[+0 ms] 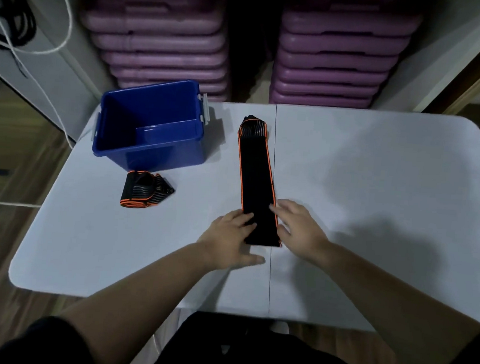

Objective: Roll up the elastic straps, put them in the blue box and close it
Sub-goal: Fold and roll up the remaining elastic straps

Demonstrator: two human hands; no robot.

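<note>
A long black elastic strap with orange edges (pixel 255 168) lies flat along the middle of the white table (pixel 375 177), running away from me. My left hand (pixel 230 238) rests on its near end from the left, fingers spread flat on the fabric. My right hand (pixel 298 227) touches the same end from the right, fingers apart. A second black-and-orange strap (pixel 144 189) lies loosely bunched at the left, just in front of the blue box (pixel 147 144). The blue box stands open with no lid on it; its inside looks bare.
Two stacks of purple plastic cases (pixel 163 43) stand behind the table. White and black cables (pixel 25 30) hang at the far left. The table's near edge is close to my body, and a seam runs down its middle.
</note>
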